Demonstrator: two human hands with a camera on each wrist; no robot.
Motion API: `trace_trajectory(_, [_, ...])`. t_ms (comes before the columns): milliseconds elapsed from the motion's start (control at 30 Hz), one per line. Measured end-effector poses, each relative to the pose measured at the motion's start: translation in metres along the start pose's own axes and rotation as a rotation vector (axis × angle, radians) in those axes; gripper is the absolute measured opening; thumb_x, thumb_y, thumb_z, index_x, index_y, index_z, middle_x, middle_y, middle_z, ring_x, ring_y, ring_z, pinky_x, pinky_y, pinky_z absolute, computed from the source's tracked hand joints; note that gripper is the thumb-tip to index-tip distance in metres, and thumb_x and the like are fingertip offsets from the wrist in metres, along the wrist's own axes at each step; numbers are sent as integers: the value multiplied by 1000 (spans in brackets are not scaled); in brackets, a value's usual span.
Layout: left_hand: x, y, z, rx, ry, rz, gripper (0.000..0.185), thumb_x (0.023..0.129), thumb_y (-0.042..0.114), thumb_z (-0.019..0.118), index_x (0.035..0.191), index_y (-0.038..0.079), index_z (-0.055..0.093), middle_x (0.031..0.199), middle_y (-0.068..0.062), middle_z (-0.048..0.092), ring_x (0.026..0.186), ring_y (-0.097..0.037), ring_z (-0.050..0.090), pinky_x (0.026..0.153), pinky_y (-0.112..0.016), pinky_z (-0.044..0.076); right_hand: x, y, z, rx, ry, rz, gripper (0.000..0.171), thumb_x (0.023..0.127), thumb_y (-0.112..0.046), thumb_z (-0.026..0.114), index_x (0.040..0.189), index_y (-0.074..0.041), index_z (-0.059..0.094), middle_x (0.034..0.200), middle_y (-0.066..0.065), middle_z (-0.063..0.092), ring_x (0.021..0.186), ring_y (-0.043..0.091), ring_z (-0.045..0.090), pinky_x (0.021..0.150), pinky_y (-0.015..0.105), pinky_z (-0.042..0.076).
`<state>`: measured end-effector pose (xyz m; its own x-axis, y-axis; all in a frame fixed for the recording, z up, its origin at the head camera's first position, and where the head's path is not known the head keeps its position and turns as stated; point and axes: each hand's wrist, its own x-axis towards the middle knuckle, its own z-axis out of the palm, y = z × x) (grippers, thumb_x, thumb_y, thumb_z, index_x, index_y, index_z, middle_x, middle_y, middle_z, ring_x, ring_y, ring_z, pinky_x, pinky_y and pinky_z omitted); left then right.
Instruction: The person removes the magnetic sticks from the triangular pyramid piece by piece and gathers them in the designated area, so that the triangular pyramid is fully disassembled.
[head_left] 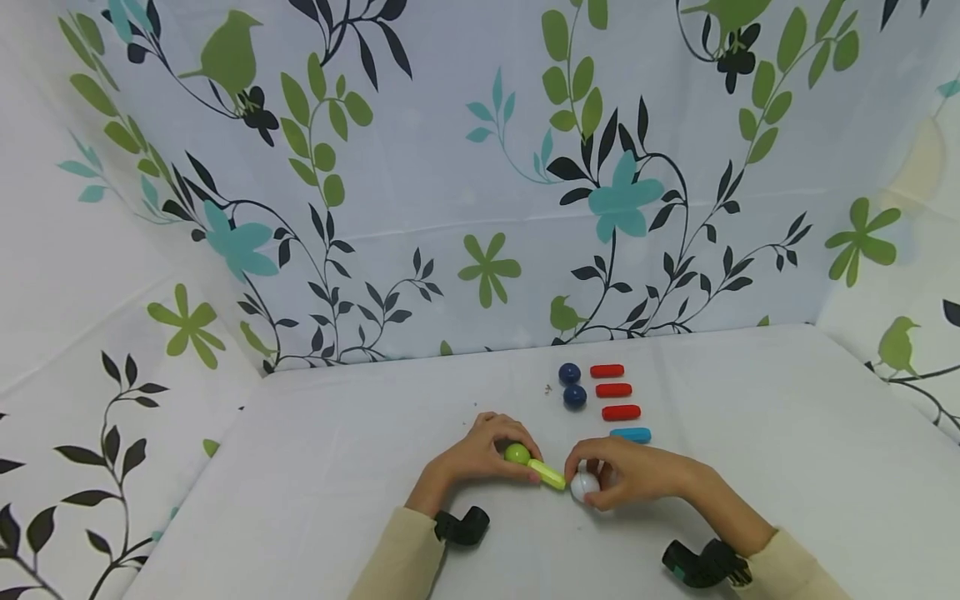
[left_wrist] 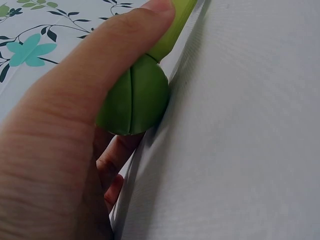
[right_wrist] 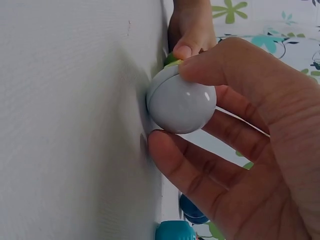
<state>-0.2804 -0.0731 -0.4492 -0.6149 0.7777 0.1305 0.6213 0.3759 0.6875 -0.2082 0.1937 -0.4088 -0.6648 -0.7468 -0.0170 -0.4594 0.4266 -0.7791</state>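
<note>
My left hand (head_left: 483,450) curls round a shiny green ball (head_left: 517,453) on the white tabletop, its thumb tip lying on a yellow-green rod (head_left: 547,475). In the left wrist view the green ball (left_wrist: 137,100), with a seam across it, meets the end of the rod (left_wrist: 175,32). Between thumb and fingers, my right hand (head_left: 637,473) pinches a white ball (head_left: 584,487) at the rod's other end. The right wrist view shows the white ball (right_wrist: 182,102) glossy and seamed, close against the table surface.
Beyond my right hand lie a blue rod (head_left: 632,435) and three red rods (head_left: 621,412) in a column. Two dark blue balls (head_left: 574,396) sit left of the red rods. A patterned cloth (head_left: 420,167) with leaves and birds hangs behind the table (head_left: 337,467).
</note>
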Motion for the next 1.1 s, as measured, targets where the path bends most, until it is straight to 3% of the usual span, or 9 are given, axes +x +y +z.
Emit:
trace_trajectory(333, [-2,-2,-2,-6,3,-23,18,77,32,83,93,28,75,92,24,65,97,-1,53,107,-45,18,5,-3,-1,-68,70,39,24,87,-18,70,110,-14,64,97,-6,59,81,10,54,70,22,52])
trace_trajectory(600, [-3,-2,-4,16,10,12,19,77,31,83,93,26,75,92,21,67,94,1,54,107,-45,20,7,2,-1,-153,232,-40,24,88,-15,70,110,-7,64,97,-3,59,77,10,52,64,21,49])
trace_trajectory(800, [-3,-1,-4,11,-1,5,19,77,31,83,94,26,75,93,21,67,95,2,54,106,-44,20,12,6,1,-197,376,-90,23,87,-8,70,110,-6,65,108,5,57,80,13,52,66,22,51])
trace_trajectory(967, [-1,-2,-2,19,-11,1,19,77,31,83,94,27,75,93,23,66,96,2,53,107,-44,19,14,12,3,-233,502,-100,30,84,-3,72,114,-4,64,103,4,58,81,15,52,66,24,52])
trace_trajectory(1100, [0,-3,0,15,-17,-10,19,77,32,83,93,28,75,93,25,65,98,2,52,108,-43,18,15,18,3,-247,547,-124,35,83,-2,73,116,-2,62,101,3,59,82,14,52,66,25,52])
